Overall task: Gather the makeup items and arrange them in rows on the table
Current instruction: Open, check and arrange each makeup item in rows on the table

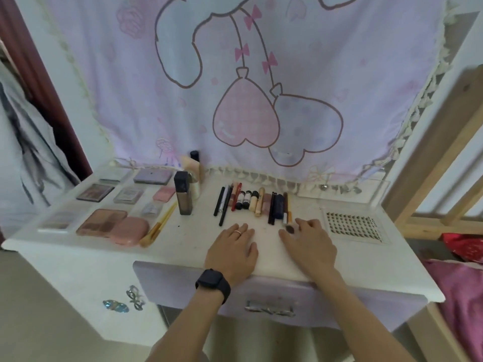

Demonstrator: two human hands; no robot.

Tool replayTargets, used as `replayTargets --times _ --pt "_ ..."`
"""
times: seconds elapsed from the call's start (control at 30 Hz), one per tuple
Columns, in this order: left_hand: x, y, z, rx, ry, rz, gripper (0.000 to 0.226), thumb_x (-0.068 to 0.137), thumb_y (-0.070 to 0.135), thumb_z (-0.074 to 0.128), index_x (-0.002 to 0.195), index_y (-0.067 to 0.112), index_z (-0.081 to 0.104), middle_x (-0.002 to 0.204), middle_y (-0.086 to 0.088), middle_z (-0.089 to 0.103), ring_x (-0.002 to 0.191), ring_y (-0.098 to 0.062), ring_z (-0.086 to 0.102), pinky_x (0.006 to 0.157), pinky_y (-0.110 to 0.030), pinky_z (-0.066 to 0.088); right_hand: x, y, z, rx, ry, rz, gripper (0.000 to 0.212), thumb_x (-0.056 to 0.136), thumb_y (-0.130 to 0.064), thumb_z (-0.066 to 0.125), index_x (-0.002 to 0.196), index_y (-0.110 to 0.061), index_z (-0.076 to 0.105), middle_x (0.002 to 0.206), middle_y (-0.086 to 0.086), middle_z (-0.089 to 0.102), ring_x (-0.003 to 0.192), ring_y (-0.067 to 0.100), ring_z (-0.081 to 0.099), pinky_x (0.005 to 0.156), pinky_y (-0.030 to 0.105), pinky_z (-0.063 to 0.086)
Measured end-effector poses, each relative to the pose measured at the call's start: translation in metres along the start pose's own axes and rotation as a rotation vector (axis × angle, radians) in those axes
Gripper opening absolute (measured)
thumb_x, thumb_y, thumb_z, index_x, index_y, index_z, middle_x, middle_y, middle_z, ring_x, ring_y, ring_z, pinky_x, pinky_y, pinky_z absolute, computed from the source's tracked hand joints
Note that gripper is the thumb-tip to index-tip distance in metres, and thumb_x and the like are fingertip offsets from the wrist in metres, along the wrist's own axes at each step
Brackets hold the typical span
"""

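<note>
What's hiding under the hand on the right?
A small dark round thing peeks out between the right hand's thumb and forefinger on the white table. Anything beneath the palm is covered.

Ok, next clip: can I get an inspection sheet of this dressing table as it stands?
Surface: white dressing table, a few dark specks.
Job's things: row of pencils and tubes at centre, side by side; palettes in rows at left; tall bottle upright and gold brush lying between them; lash tray at right.
Clutter: small shiny pieces at back right.
Hands: left hand flat on the table; right hand against a small dark round item, grip unclear.
Cables: nothing seen.
Surroundings: pink curtain behind; wooden frame at right; drawer below.
</note>
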State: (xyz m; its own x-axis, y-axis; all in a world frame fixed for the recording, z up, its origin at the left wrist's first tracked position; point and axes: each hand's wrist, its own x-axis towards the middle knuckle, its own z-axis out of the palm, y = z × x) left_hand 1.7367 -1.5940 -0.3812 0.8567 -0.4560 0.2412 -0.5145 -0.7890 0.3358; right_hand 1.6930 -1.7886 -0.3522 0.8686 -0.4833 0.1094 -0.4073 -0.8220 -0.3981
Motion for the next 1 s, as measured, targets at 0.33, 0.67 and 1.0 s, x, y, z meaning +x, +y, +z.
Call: replayTargets --times 0.33,0.67,1.0 --pt "-0.002 0.001 -0.003 -0.043 0.006 -0.022 0.052 0.1 0.043 0.037 0.149 0.025 0.043 0.156 0.003 0.04 0.146 -0.016 0.03 0.12 -0.031 0.02 0.002 0.014 -0.011 0.094 0.113 0.043 0.029 0.099 -0.037 0.052 0.093 -0.02 0.073 0.079 -0.003 0.064 0.066 0.017 0.056 0.056 0.026 0.036" --pt "0.0 0.004 -0.025 -0.434 0.026 -0.158 0.042 0.096 0.049 0.054 0.133 0.03 0.061 0.131 0.011 0.062 0.125 -0.008 0.049 0.108 -0.029 0.036 -0.067 0.014 -0.023 0.942 0.029 0.169 0.01 0.093 -0.038 0.072 0.095 -0.028 0.075 0.072 -0.007 0.074 0.055 0.008 0.067 0.052 0.022 0.052" --pt "-0.04 -0.008 -0.079 -1.057 0.18 -0.397 0.019 0.09 0.032 0.071 0.107 0.024 0.071 0.086 0.008 0.077 0.077 -0.006 0.07 0.069 -0.019 0.052 -0.083 -0.056 0.019 0.815 -0.218 -0.209 0.006 0.093 -0.046 0.065 0.095 -0.045 0.07 0.091 -0.024 0.073 0.073 0.003 0.069 0.061 0.014 0.051"
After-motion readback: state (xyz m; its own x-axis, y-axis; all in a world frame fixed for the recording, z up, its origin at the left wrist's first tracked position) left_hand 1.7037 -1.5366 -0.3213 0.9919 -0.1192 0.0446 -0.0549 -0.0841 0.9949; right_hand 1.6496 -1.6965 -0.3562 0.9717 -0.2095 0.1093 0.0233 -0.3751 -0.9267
